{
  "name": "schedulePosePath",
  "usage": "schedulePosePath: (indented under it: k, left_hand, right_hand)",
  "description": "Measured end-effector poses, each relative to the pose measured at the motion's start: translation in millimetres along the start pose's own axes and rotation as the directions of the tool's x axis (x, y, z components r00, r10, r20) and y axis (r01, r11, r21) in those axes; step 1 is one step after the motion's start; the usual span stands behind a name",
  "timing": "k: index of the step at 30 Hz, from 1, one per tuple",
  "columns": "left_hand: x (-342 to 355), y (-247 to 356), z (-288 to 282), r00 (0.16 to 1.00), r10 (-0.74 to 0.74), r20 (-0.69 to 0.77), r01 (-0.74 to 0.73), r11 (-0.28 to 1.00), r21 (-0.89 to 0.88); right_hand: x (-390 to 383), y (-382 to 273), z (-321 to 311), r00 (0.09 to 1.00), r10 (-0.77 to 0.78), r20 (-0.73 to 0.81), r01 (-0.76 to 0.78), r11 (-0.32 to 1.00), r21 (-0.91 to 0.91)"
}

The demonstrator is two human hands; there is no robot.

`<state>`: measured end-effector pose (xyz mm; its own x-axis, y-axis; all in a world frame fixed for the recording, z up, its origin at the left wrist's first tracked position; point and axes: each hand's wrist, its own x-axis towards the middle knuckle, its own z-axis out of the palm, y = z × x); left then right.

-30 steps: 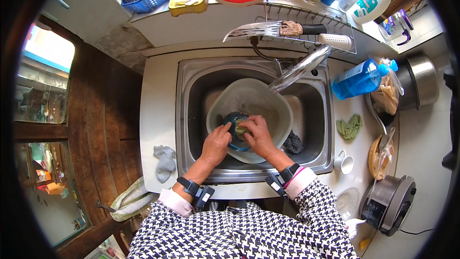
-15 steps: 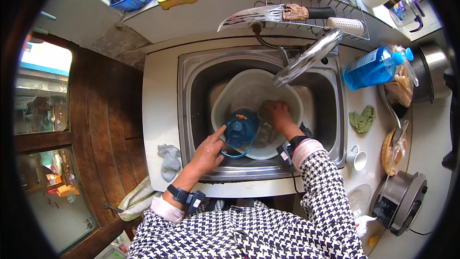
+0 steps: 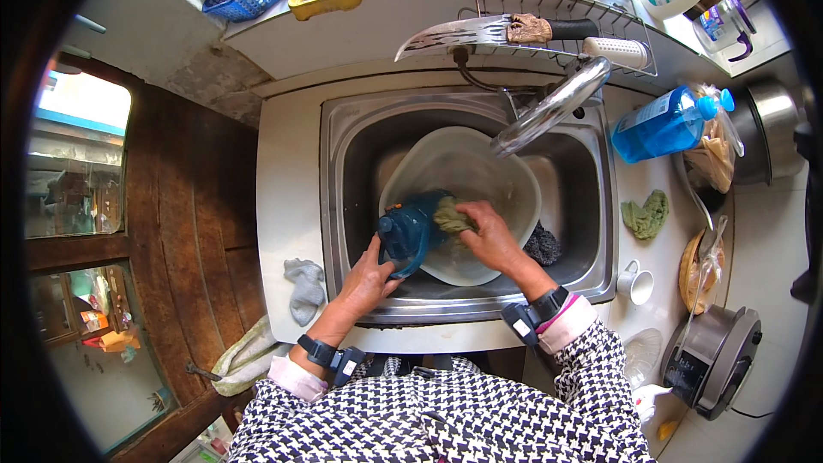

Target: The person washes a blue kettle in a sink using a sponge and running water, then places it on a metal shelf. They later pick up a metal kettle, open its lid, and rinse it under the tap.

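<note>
In the sink stands a whitish plastic basin with some water in it. At the basin's left front, my left hand grips a blue see-through plastic container, which is tilted with its knob-like end to the left. A small orange bit shows near its upper edge. My right hand is closed on a green cloth and presses it against the container's right side. The cloth partly covers that end of the container.
A chrome faucet reaches over the basin. A dark scouring pad lies in the sink to its right. On the right counter are a blue bottle, another green cloth and a white mug. A grey cloth lies left.
My right hand has lifted out of the basin's water with the green cloth and met the container. My left hand has tipped the container onto its side, toward the left.
</note>
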<state>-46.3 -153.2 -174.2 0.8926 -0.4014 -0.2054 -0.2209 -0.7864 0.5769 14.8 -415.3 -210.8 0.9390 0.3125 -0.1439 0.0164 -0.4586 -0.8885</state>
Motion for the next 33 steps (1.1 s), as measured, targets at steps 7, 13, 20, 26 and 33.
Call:
schedulePosePath:
  k: [7, 13, 20, 26, 33]
  left_hand:
    - [0.2, 6.8, 2.4, 0.993, 0.112, 0.032, -0.114, 0.989, 0.093]
    - [-6.2, 12.1, 6.1, 0.999, 0.044, -0.012, -0.044, 0.999, 0.02]
    - [-4.6, 3.1, 15.1, 0.982, -0.159, -0.106, 0.141, 0.977, -0.16]
    - [-0.2, 3.9, 10.5, 0.872, -0.482, 0.087, 0.452, 0.725, -0.52]
    - [7.5, 2.0, -6.3, 0.805, -0.574, 0.147, 0.487, 0.498, -0.718]
  right_hand:
    - [31.9, -1.2, 47.2, 0.978, -0.18, -0.103, 0.176, 0.983, -0.046]
    - [39.6, 79.7, 48.4, 0.972, 0.036, -0.232, -0.077, 0.983, -0.169]
    - [-7.5, 7.2, 67.5, 0.972, -0.109, -0.209, 0.115, 0.993, 0.017]
    - [16.7, 51.0, 58.9, 0.981, 0.072, -0.179, -0.096, 0.987, -0.126]
    - [22.4, 121.8, 29.1, 0.884, 0.404, -0.236, -0.467, 0.789, -0.399]
